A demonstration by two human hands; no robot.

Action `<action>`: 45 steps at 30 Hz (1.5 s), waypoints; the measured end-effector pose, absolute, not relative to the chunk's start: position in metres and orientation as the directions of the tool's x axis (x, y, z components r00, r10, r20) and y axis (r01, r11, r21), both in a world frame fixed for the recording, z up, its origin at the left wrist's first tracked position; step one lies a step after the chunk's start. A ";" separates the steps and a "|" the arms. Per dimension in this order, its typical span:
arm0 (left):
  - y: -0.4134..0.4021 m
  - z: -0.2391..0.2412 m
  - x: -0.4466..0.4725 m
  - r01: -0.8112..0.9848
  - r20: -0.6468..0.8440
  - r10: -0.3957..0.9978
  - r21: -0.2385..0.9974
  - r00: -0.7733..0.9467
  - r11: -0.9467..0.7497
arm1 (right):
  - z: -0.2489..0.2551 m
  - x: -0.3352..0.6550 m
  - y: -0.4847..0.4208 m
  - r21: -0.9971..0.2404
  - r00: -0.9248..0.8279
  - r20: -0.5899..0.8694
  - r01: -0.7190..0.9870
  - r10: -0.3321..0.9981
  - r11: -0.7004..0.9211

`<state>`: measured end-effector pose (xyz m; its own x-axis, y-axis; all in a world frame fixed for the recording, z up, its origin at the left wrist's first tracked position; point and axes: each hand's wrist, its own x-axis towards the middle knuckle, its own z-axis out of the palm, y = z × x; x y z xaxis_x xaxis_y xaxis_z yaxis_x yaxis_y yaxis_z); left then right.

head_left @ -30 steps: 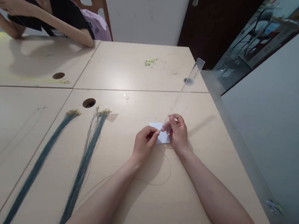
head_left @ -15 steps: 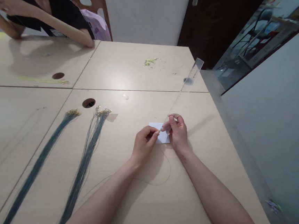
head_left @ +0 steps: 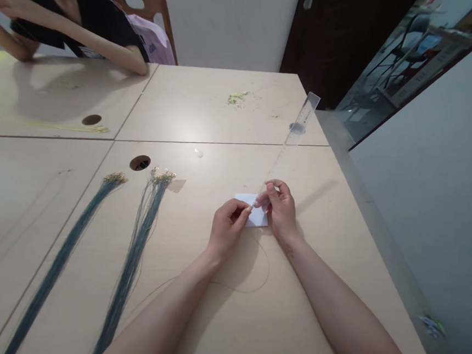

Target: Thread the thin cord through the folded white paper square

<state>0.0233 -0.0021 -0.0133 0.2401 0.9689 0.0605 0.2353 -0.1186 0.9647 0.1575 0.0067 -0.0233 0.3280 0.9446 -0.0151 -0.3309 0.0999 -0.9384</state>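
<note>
Clear ruler is what I've got here, near end at my fingertips just above a small white sheet, the rest slanting off toward the far table. Right hand is gripping it, thumb against fingers. Left hand has thumb and index pinched together right beside that end, on something too tiny for me to make out.

What could bite me, I reckon: such a long see-through strip held near 1 end could swing if my right grip loosens, and then whatever's in the left pinch gets pulled off line. There's also a loose cord curving past my left forearm, and if the arm drags, it'd probably snag. Same risk with the stray strands by the 2 bundles if my elbow drifts left.

Materials-wise: ruler is flat, glassy plastic with faint dark markings. Cord is thin and lies in a soft curve. Left bundle and right bundle are blue-green, hair-fine, topped with gold-coloured metal bits. Tabletop is pale, smooth and wood-look.
</note>
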 end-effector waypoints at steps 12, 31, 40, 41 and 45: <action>-0.002 -0.015 0.023 0.228 0.062 0.967 0.966 0.245 -0.119 | -0.023 0.158 0.006 -0.934 0.320 -0.007 -0.341 0.947 0.108; -0.002 -0.014 0.024 0.247 0.080 0.967 0.959 0.240 -0.140 | -0.023 0.157 0.007 -0.938 0.322 -0.018 -0.333 0.947 0.095; -0.002 -0.014 0.024 0.243 0.073 0.968 0.961 0.239 -0.132 | -0.022 0.157 0.006 -0.943 0.327 -0.028 -0.322 0.944 0.084; -0.003 -0.013 0.024 0.246 0.070 0.969 0.961 0.238 -0.130 | -0.022 0.157 0.006 -0.943 0.328 -0.028 -0.322 0.944 0.084; -0.002 -0.012 0.024 0.248 0.066 0.970 0.961 0.235 -0.125 | -0.021 0.157 0.007 -0.941 0.327 -0.021 -0.325 0.945 0.092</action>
